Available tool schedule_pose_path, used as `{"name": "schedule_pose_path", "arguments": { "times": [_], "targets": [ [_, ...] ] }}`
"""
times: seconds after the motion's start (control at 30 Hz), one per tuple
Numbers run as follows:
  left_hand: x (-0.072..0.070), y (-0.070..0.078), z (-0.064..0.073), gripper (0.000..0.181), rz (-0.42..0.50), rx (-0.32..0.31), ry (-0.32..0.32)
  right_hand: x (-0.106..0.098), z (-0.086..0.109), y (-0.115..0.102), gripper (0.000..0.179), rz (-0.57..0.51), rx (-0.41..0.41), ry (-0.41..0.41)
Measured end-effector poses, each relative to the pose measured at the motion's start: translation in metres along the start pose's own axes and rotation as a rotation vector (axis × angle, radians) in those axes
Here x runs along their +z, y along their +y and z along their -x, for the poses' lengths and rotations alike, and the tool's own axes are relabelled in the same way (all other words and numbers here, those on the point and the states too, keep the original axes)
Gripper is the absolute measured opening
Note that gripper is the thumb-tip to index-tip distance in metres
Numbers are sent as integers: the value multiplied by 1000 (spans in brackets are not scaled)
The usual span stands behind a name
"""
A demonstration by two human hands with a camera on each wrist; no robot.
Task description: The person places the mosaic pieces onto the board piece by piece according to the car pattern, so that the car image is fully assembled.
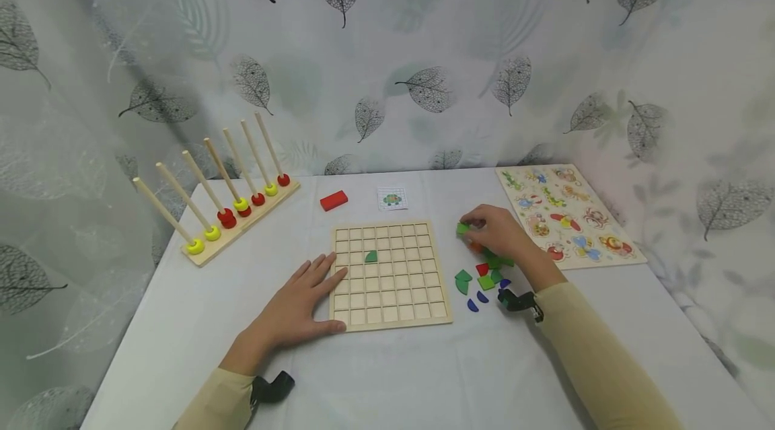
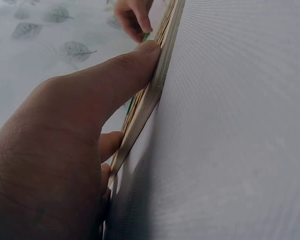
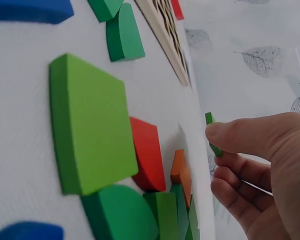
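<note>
A wooden grid board (image 1: pixel 387 275) lies at the middle of the white table, with one dark green quarter-circle piece (image 1: pixel 371 256) in a cell of its upper left part. My left hand (image 1: pixel 303 299) rests with spread fingers on the board's left edge, the thumb at its lower left corner. Above the loose pieces, my right hand (image 1: pixel 498 231) pinches a light green square piece (image 3: pixel 213 135) between thumb and fingers. Below that hand lies a loose group of green, red, orange and blue pieces, among them a light green square (image 3: pixel 97 130) and a red piece (image 3: pixel 149 152).
Behind the board lie a small picture card (image 1: pixel 392 199) and a red block (image 1: pixel 334 200). A peg stand (image 1: pixel 242 215) with red and yellow rings is at the left. An animal puzzle board (image 1: pixel 572 215) lies at the right, by the leaf-printed curtain (image 1: pixel 424 46).
</note>
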State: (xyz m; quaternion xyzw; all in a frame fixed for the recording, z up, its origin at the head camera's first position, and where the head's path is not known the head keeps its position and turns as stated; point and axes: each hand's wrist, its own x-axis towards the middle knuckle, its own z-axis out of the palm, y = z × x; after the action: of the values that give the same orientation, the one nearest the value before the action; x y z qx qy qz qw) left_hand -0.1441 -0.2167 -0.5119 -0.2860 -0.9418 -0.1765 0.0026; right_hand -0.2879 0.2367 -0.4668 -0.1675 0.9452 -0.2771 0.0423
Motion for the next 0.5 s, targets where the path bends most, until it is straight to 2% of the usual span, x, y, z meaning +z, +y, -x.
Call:
{"name": "schedule_pose_path", "arguments": {
  "times": [0.5],
  "targets": [
    [-2,2,0,103,-1,-9,-9,-1,4,-13,25,34,-155,68]
  ]
}}
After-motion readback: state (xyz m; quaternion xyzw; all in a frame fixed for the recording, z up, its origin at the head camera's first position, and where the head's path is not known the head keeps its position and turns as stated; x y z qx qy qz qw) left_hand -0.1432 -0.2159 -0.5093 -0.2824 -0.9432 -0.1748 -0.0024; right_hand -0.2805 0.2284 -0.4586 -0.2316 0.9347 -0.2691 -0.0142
